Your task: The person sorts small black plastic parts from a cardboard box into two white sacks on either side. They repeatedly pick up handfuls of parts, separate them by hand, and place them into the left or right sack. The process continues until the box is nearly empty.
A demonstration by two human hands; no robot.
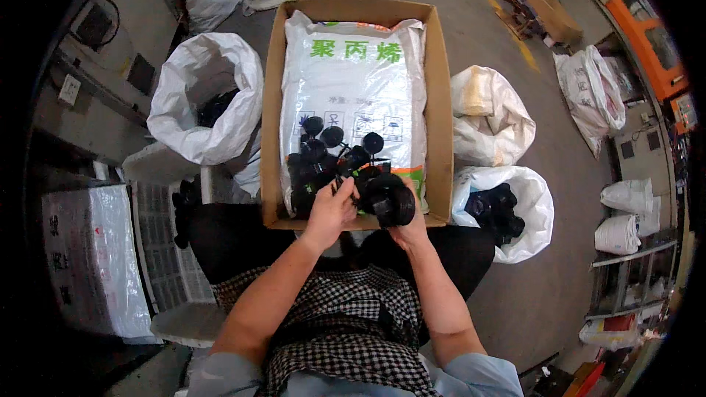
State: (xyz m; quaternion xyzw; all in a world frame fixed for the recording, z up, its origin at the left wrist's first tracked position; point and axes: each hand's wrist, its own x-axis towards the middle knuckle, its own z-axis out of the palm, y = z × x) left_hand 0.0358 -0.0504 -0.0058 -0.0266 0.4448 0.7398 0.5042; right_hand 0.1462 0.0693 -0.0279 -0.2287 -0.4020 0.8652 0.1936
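Both hands are over the near end of an open cardboard box (444, 121), in which a white woven sack (353, 80) with green printing lies flat. My left hand (333, 207) pinches a thin black stem among joined black plastic parts. In my right hand (411, 226) is a cluster of round black plastic parts (392, 201), which covers most of the fingers. More black plastic parts (311, 162) with disc-shaped ends lie on the sack, left of and beyond my hands. Where the held pieces end and the loose ones begin cannot be told.
Left of the box stands an open white woven sack (165, 116) with dark parts inside. At the right, a white sack (538, 220) holds black parts (496, 212), beside a folded-over sack (496, 121). A plastic crate (160, 242) is at my left. Machines line the right side.
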